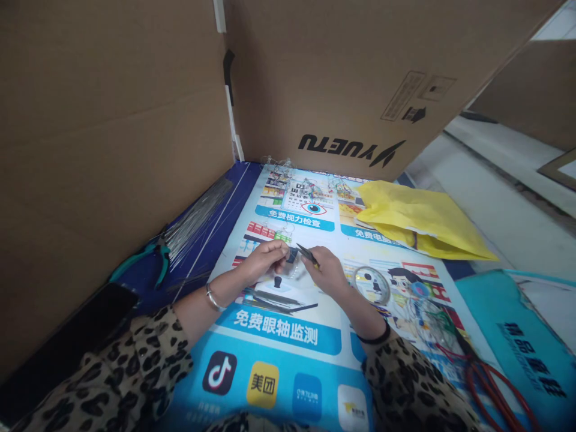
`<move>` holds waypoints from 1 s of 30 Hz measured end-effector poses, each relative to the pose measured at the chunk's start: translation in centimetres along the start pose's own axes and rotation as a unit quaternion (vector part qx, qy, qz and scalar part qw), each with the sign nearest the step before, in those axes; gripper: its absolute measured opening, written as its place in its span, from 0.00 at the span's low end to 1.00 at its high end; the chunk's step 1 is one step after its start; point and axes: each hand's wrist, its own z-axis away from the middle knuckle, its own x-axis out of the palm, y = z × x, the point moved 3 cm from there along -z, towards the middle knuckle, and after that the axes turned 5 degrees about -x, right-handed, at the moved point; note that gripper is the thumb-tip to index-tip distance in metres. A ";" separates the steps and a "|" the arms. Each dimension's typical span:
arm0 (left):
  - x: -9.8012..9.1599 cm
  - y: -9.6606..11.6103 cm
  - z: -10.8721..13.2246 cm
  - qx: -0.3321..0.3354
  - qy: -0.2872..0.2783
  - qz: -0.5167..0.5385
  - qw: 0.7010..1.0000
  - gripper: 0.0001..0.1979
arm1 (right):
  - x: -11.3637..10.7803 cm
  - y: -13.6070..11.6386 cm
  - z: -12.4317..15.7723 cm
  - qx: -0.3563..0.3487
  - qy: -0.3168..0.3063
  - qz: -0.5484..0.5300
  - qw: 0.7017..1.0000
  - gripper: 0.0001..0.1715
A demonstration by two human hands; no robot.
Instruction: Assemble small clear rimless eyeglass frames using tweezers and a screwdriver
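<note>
My left hand (269, 259) is closed in a pinch above the middle of the printed sheet (288, 355); whatever lies between its fingertips is too small to make out. Close by on the right, my right hand (327, 275) grips small needle-nose pliers (308, 254), their dark pointed jaws aimed toward the left fingertips. A hint of yellow handle shows at the right fingers, and the palm hides the rest. Below the hands lie several thin dark rods (281, 300) on the sheet. Right of my right hand sits a clear ring-shaped roll (386, 290).
Cardboard walls (270, 90) stand at the left and back. Teal-handled pliers (162, 264) and a bundle of thin wires (198, 219) lie at left. On the right are a yellow bag (418, 213), red-handled scissors (472, 384) and a teal packet (508, 324). Tangled clear strands (310, 187) lie behind.
</note>
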 end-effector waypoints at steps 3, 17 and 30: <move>0.0 0.0 0.1 0.002 -0.001 0.001 1.000 0.11 | 0.1 -0.1 0.1 -0.011 -0.011 0.017 1.000 0.09; -0.1 -0.3 0.0 0.018 -0.029 -0.042 0.999 0.11 | 0.2 -0.3 0.1 -0.049 -0.071 0.058 0.995 0.09; -0.2 -0.3 0.0 0.015 -0.023 -0.022 0.999 0.11 | 0.1 0.0 0.1 -0.011 -0.028 -0.004 1.000 0.11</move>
